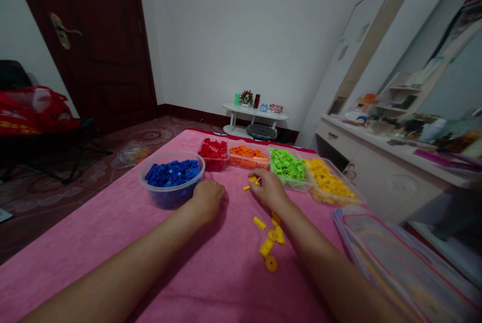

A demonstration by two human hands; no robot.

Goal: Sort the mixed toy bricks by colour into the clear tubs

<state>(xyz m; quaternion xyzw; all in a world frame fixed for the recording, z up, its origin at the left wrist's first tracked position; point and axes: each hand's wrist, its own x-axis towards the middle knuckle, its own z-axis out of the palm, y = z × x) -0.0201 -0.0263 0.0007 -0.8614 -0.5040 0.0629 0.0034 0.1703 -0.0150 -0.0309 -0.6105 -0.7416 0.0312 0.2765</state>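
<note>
Presently, gathering yellow blocks [266,248] off the pink cloth [211,267] appears underway. Right hand [266,188]: fingers nearly closed on some. Left hand [208,199]: curled beside the bowl [161,198], contents hidden. Next move: calls for a secure pinch.

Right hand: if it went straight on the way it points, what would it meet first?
Beyond the yellow pieces by the right hand, probably the tub of orange pieces, though depth is unclear.

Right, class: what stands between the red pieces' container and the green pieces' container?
In the head view, a clear plastic container of orange toy building pieces stands there.
</note>
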